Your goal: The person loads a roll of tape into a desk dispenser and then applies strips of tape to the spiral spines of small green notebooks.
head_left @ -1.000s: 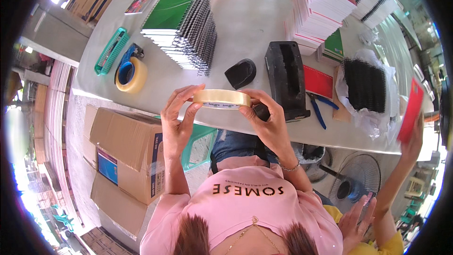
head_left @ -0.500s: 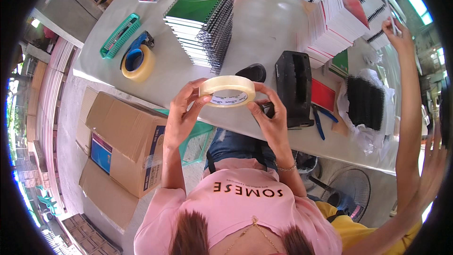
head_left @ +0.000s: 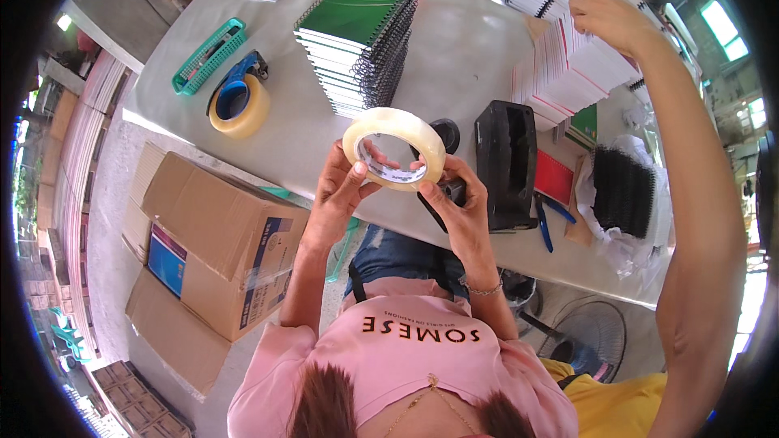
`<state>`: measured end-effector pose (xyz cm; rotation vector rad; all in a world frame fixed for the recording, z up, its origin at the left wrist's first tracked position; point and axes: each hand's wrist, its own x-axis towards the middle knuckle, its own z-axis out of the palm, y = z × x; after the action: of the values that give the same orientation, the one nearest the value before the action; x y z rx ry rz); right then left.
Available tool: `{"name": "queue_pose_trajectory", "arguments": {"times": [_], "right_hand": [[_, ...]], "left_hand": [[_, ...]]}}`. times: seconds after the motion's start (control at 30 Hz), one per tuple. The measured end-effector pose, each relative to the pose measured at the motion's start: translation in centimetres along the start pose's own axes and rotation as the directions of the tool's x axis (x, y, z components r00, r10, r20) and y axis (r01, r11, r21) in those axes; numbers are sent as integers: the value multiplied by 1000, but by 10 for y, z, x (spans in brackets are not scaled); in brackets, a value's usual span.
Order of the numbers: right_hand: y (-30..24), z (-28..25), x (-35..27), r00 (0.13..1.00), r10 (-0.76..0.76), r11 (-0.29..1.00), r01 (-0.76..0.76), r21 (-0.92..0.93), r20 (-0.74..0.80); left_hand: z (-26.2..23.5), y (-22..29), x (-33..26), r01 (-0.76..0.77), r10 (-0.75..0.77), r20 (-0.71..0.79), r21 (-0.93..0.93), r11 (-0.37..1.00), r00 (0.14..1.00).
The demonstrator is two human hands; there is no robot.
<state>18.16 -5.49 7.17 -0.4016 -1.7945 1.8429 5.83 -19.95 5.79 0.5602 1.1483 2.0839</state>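
Both of my hands hold up a roll of clear tape [head_left: 391,120] above the table's near edge, its hole tilted toward me. My left hand [head_left: 334,199] grips the lower left of the ring, thumb in front and fingers behind. My right hand [head_left: 464,215] pinches the lower right the same way. A small black object [head_left: 456,191] shows within my right hand; its kind I cannot make out. Just beyond the tape stands a stack of green spiral notebooks [head_left: 357,4]. A black rounded object [head_left: 445,134] lies behind the roll, partly covered.
On the table [head_left: 284,142] are a blue tape dispenser [head_left: 243,73], a teal basket [head_left: 209,57], a black hole punch [head_left: 505,170], blue-handled pliers [head_left: 545,223] and black binding coils [head_left: 623,195]. A co-worker's arm [head_left: 690,138] reaches over paper stacks [head_left: 568,73]. An open carton [head_left: 219,235] stands left.
The tape roll has turned from nearly edge-on so that its hole faces me more. The co-worker's hand has moved left over the paper stacks.
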Motion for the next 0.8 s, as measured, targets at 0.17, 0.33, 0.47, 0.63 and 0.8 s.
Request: {"name": "queue_pose_trajectory", "arguments": {"times": [0.17,0.33,0.47,0.63,0.8], "right_hand": [[-12,0,-3,981,-165,954,134,-267,-98],[-17,-1,-5,954,-275,890,206,-406,-118],[-25,1,-7,926,-370,819,284,-499,-81],[-28,-4,-8,943,-328,793,242,-559,-56],[-34,-8,-7,971,-236,833,186,-522,-32]], "left_hand": [[16,7,9,-370,530,-33,680,633,848],[33,32,10,-484,592,263,839,250,762],[36,34,19,-558,603,392,823,107,695],[33,37,23,-604,591,506,796,-39,628],[31,33,28,-671,574,496,730,129,651]]}}
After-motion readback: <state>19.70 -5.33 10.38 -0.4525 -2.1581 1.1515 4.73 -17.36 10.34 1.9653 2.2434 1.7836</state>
